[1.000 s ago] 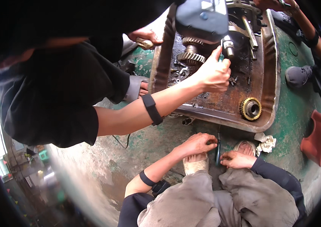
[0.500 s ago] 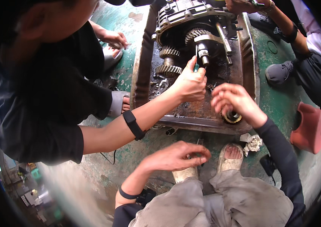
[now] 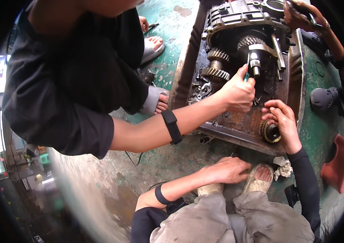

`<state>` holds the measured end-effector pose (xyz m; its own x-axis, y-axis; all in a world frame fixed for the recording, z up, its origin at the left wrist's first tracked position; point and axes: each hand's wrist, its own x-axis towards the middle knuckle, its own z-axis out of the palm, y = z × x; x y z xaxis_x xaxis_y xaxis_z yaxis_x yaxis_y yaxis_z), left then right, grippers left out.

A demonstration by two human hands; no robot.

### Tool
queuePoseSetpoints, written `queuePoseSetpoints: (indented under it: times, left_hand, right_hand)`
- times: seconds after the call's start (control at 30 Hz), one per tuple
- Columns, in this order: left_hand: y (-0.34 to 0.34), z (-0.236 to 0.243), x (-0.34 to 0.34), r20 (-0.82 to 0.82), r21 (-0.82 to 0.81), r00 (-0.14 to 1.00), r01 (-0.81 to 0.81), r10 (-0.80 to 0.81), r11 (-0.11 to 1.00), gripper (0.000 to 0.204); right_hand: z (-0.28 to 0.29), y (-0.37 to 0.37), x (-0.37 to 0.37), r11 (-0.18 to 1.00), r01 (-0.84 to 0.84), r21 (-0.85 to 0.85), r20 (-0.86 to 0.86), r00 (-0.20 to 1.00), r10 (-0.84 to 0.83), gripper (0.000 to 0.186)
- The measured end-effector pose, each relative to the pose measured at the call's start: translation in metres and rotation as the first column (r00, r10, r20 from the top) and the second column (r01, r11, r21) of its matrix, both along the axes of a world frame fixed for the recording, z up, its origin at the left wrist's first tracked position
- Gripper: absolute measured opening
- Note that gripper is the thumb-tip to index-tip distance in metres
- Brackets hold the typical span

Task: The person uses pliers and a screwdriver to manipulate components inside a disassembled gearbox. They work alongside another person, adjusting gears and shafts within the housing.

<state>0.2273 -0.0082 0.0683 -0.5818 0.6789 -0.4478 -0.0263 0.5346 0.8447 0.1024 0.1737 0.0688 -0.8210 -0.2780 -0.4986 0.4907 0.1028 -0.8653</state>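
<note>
My left hand point(image 3: 229, 170) hangs above my sandals, away from the metal tray point(image 3: 236, 139), fingers drooping loosely; I see nothing in it. Over the tray's near right corner, my right hand point(image 3: 283, 121) is open, its fingers bent and apart. Beside that palm lies a toothed ring gear point(image 3: 270, 131), partly covered by the hand. Just left of my right hand, another person's hand point(image 3: 238, 94) grips a teal-handled screwdriver point(image 3: 246, 76). The screwdriver's thin shaft points up beside a splined shaft point(image 3: 255, 65) of the opened gearbox point(image 3: 241, 16).
A gear cluster point(image 3: 216, 67) and loose small parts point(image 3: 204, 90) lie in the tray. One co-worker crouches on the left; another's hand point(image 3: 307, 18) is at the gearbox's upper right. A red stool point(image 3: 340, 164) and crumpled paper point(image 3: 282, 168) are on the right.
My view has shifted, so the tray appears farther right. My left hand has moved right and its fingers droop more. My right hand has steadied beside the ring gear.
</note>
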Motion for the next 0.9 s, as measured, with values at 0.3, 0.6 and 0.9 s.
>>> queuePoseSetpoints:
  times: [0.3, 0.6, 0.9]
  left_hand:
    - [-0.018, -0.052, 0.056, -0.29, -0.34, 0.955, -0.158, 0.056, 0.927, 0.024]
    - [-0.009, -0.05, 0.054, -0.315, -0.464, 0.928, 0.035, -0.201, 0.885, 0.026]
    - [-0.011, -0.048, 0.054, -0.287, -0.469, 0.935, 0.052, -0.207, 0.882, 0.027]
  right_hand:
    - [0.015, 0.024, 0.062, 0.984, -0.152, -0.091, 0.068, 0.985, 0.158, 0.02]
    - [-0.025, 0.029, 0.142, 0.833, -0.548, -0.072, 0.287, 0.789, 0.544, 0.021]
    - [-0.04, 0.054, 0.151, 0.779, -0.534, 0.329, 0.098, 0.839, 0.535, 0.019]
